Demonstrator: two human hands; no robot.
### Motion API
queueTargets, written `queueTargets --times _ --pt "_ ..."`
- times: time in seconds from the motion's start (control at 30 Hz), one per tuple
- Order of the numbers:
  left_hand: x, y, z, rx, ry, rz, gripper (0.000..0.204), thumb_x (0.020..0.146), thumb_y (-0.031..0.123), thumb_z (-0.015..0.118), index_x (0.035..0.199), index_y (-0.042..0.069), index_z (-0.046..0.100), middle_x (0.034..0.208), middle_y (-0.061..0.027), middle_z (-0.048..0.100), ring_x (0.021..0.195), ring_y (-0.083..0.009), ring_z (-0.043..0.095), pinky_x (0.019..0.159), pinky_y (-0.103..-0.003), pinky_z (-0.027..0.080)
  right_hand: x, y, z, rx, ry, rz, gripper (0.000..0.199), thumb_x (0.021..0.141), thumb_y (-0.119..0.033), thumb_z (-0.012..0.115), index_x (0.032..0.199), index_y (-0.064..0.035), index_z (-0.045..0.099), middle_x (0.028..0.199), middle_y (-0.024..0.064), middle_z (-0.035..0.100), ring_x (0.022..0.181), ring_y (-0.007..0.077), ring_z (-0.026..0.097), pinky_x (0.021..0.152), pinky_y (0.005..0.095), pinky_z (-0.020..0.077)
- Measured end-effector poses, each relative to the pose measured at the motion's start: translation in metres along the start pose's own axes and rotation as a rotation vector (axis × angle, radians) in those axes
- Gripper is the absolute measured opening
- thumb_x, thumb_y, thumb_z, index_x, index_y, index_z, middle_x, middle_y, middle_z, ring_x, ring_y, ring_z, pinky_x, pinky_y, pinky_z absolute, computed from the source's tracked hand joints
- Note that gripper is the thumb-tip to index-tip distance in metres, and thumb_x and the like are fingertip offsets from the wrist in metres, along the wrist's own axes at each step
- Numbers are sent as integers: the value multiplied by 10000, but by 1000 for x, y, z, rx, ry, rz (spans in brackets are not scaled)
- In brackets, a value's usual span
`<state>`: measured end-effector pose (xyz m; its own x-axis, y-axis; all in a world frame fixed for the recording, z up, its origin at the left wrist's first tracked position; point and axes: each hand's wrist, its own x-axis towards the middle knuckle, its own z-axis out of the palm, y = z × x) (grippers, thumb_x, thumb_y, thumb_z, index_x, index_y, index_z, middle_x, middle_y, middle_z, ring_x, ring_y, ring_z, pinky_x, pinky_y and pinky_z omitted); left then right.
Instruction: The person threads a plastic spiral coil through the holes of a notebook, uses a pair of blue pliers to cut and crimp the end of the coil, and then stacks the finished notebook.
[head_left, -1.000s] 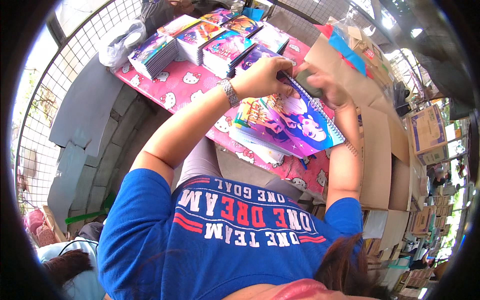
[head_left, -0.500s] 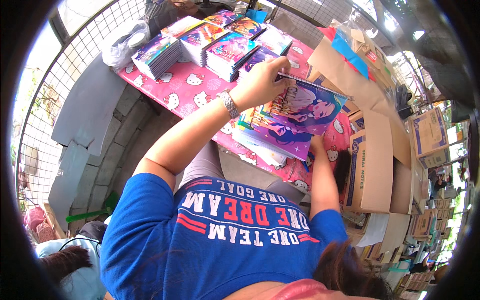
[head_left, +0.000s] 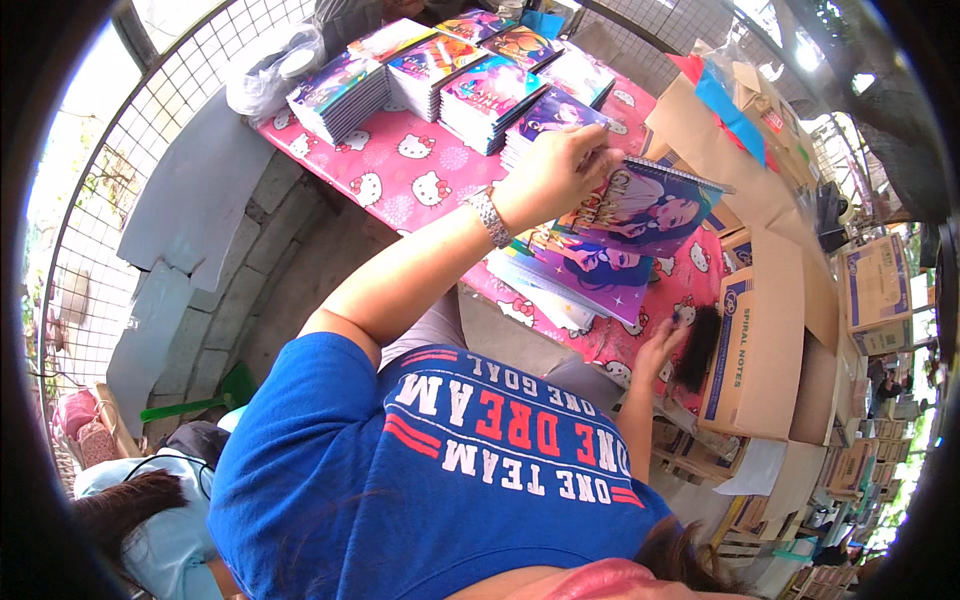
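Observation:
My left hand (head_left: 565,175), with a watch on its wrist, pinches a spiral notebook (head_left: 655,208) by its upper left corner, near the wire binding. The notebook has a purple cover with a drawn figure and is tilted above the near pile. A similar purple notebook (head_left: 606,284) tops that pile, with pale page edges fanned out beneath it. My right hand (head_left: 657,347) is apart from the notebooks, low over the pink tablecloth, fingers spread. Beside its fingertips is a black bristly thing (head_left: 699,348), perhaps a brush; whether they touch it I cannot tell.
Several stacks of colourful notebooks (head_left: 345,100) cover the far side of the pink patterned table (head_left: 385,190). A clear plastic bag (head_left: 270,82) sits at its far left corner. Open cardboard boxes (head_left: 755,350) crowd the right. A person in light blue (head_left: 165,520) is at the lower left.
My right hand has come away from the notebook's lower right edge toward the black bristly thing, its fingers opening. My left hand still grips the notebook. The whole view has shifted slightly.

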<state>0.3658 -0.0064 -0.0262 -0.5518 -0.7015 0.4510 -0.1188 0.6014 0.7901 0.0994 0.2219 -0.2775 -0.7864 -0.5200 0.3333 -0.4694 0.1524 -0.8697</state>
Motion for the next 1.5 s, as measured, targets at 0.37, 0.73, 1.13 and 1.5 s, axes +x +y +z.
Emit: queueTargets --times 0.37,0.73,1.13,1.5 --pt "-6 -2 5 22 110 30 161 927 134 674 910 15 566 705 -107 629 624 -122 656 515 -295 495 5 -256 30 484 -405 -450 614 813 -105 760 1329 80 482 1260 172 525 1155 242 544 1016 354 431" --pt "-6 -5 -4 -119 8 -56 230 901 101 705 1016 10 528 752 -55 629 629 -81 628 473 -271 489 26 -277 39 252 -256 -661 499 822 -127 699 1260 54 544 1163 187 601 1086 294 594 979 386 456" --pt "-16 -3 -4 -189 83 -70 114 878 -6 682 908 -39 577 757 -68 673 678 -65 640 580 -235 498 110 -337 51 38 -671 -861 343 748 -4 714 1059 -77 592 952 99 653 896 294 638 851 402 504" --pt "-8 6 1 39 144 96 132 895 102 702 986 32 636 663 -39 599 638 -72 591 588 -278 483 91 -339 42 243 -480 -677 411 839 -54 664 1186 -66 445 1155 121 501 1001 190 554 833 361 479"
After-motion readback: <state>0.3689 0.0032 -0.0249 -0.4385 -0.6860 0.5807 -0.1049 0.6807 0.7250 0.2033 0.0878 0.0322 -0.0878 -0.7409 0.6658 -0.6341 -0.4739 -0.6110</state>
